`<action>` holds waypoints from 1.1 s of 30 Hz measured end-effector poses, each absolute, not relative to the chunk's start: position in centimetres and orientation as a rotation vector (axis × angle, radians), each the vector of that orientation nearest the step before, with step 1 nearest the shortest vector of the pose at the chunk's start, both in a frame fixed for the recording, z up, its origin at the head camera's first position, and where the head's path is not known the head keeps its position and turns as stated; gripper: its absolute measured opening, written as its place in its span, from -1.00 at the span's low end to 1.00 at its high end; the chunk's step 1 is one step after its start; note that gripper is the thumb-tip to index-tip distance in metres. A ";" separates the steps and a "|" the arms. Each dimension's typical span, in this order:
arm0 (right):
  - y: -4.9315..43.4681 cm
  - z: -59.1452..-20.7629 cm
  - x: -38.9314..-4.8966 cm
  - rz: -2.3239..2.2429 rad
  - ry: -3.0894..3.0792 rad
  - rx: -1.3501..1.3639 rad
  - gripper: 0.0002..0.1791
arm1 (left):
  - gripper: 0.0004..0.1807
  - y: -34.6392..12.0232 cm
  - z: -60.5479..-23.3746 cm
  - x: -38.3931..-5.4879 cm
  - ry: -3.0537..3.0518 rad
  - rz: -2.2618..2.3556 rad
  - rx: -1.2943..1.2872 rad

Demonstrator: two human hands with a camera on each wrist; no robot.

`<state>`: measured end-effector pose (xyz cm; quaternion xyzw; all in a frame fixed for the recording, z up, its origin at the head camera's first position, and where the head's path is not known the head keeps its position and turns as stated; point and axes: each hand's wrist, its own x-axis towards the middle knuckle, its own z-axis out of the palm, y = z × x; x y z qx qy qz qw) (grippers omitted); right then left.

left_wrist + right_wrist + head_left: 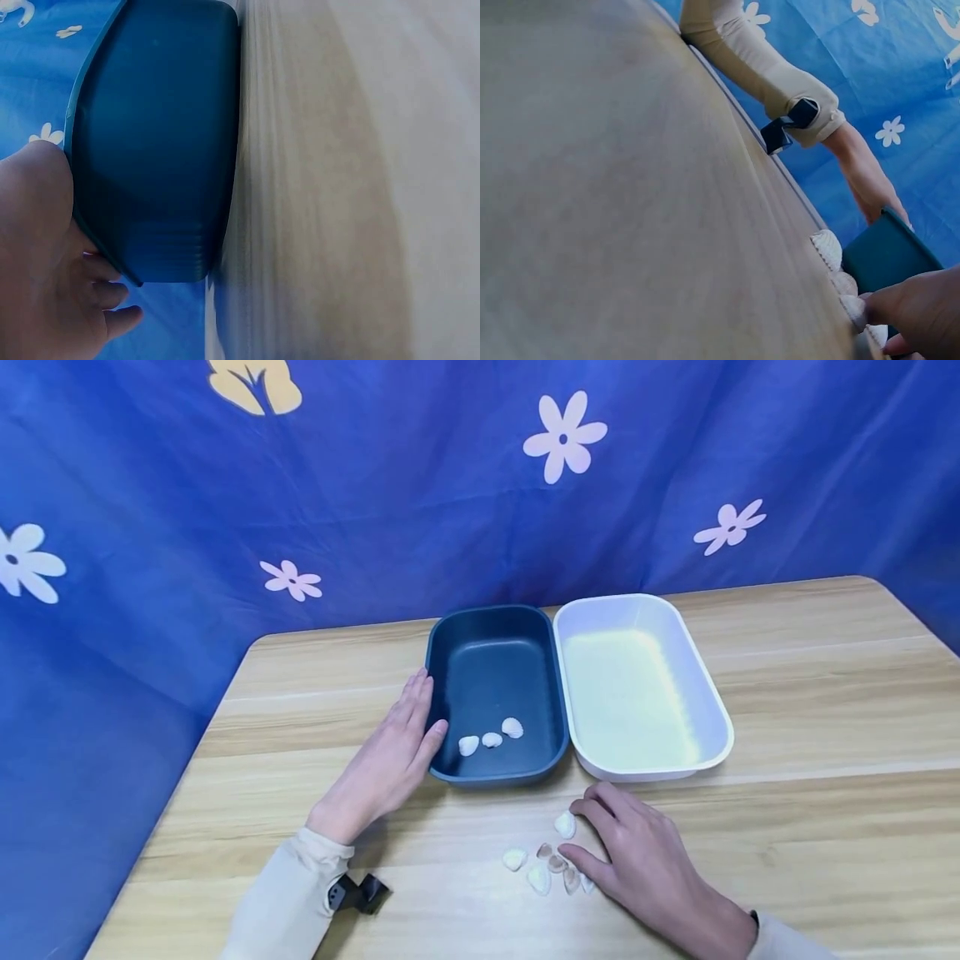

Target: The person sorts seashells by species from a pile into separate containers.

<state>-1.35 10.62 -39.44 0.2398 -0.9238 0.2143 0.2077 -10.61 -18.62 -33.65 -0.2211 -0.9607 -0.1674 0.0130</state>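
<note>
Three white seashells [491, 740] lie in a row near the front of a dark teal tray [498, 693]. My left hand [386, 756] rests along this tray's left side, its fingers fairly straight and the thumb over the rim; the left wrist view shows the same hand [45, 262] against the tray's edge [150, 150]. My right hand [637, 852] is low over a loose group of white and brown seashells on the table. Its index finger is at a white shell [566, 824], while the thumb is beside small brown shells [557, 863]. Thumb and index finger are apart. The hand partly hides a white shell [587, 883].
A white tray [637, 770] stands against the teal tray's right side. Both are on a light wood table [825, 710] near its back edge, with a blue flowered cloth [450, 485] behind. A black device [360, 893] is strapped at the left wrist.
</note>
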 end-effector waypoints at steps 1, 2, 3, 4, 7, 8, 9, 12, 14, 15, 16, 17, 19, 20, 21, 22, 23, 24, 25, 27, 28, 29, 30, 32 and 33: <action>10.5 -39.6 -1.4 0.620 -2.559 0.671 -0.59 | -0.26 -18.7 -33.6 -10.5 -2.995 -0.520 -0.685; 10.5 -39.7 -1.5 0.642 -2.545 0.675 -0.60 | -0.26 -18.8 -33.6 -10.5 -2.994 -0.517 -0.683; 10.4 -39.8 -1.6 0.668 -2.529 0.679 -0.60 | -0.26 -18.9 -33.6 -10.4 -2.996 -0.517 -0.679; 10.5 -39.8 -1.7 0.690 -2.516 0.679 -0.61 | -0.26 -18.9 -33.5 -10.5 -2.995 -0.516 -0.681; 10.5 -39.9 -1.9 0.750 -2.481 0.684 -0.62 | -0.27 -18.8 -33.4 -10.6 -2.993 -0.517 -0.679; 10.5 -39.9 -1.9 0.766 -2.475 0.685 -0.63 | -0.27 -18.8 -33.4 -10.6 -2.992 -0.517 -0.679; 10.5 -39.9 -2.0 0.781 -2.472 0.685 -0.63 | -0.27 -18.8 -33.4 -10.5 -2.992 -0.518 -0.678; 10.5 -40.0 -2.0 0.825 -2.471 0.691 -0.65 | -0.28 -18.8 -33.4 -10.5 -2.994 -0.522 -0.683; 10.5 -40.1 -2.0 0.846 -2.470 0.695 -0.66 | -0.29 -18.8 -33.4 -10.4 -2.994 -0.526 -0.685; 10.5 -40.1 -2.0 0.856 -2.469 0.698 -0.66 | -0.29 -18.8 -33.5 -10.4 -2.994 -0.529 -0.684; 10.5 -40.1 -2.0 0.863 -2.469 0.699 -0.66 | -0.29 -18.8 -33.5 -10.5 -2.991 -0.531 -0.685; 10.5 -40.2 -2.0 0.865 -2.468 0.701 -0.67 | -0.29 -18.8 -33.6 -10.5 -2.988 -0.533 -0.687; 10.4 -40.2 -2.0 0.877 -2.468 0.708 -0.67 | -0.29 -18.9 -33.6 -10.5 -2.984 -0.531 -0.688; 10.4 -40.3 -2.0 0.884 -2.470 0.712 -0.67 | -0.29 -18.9 -33.6 -10.5 -2.981 -0.530 -0.688; 10.4 -40.3 -2.0 0.889 -2.471 0.717 -0.68 | -0.29 -18.9 -33.6 -10.5 -2.980 -0.528 -0.685; 10.4 -40.3 -2.0 0.896 -2.470 0.723 -0.68 | -0.29 -19.0 -33.6 -10.5 -2.980 -0.525 -0.683; 10.4 -40.3 -2.0 0.906 -2.469 0.730 -0.68 | -0.29 -19.0 -33.6 -10.5 -2.979 -0.522 -0.682; 10.4 -40.3 -2.0 0.913 -2.468 0.734 -0.68 | -0.29 -18.9 -33.6 -10.5 -2.977 -0.521 -0.682; 10.5 -40.3 -2.1 0.917 -2.466 0.740 -0.68 | -0.29 -18.9 -33.6 -10.5 -2.974 -0.521 -0.682; 10.6 -40.3 -2.1 0.921 -2.455 0.751 -0.68 | -0.29 -18.9 -33.6 -10.6 -2.973 -0.522 -0.684; 10.6 -40.3 -2.1 0.923 -2.447 0.761 -0.68 | -0.29 -18.8 -33.6 -10.6 -2.973 -0.520 -0.684; 10.7 -40.3 -2.1 0.923 -2.440 0.771 -0.68 | -0.29 -18.8 -33.5 -10.6 -2.974 -0.519 -0.683; 10.7 -40.3 -2.0 0.924 -2.432 0.780 -0.68 | -0.29 -18.8 -33.6 -10.6 -2.977 -0.516 -0.681; 10.7 -40.3 -2.0 0.932 -2.409 0.797 -0.69 | -0.29 -18.8 -33.5 -10.6 -2.978 -0.515 -0.682; 10.7 -40.3 -1.9 0.939 -2.397 0.803 -0.69 | -0.29 -18.7 -33.6 -10.6 -2.977 -0.514 -0.682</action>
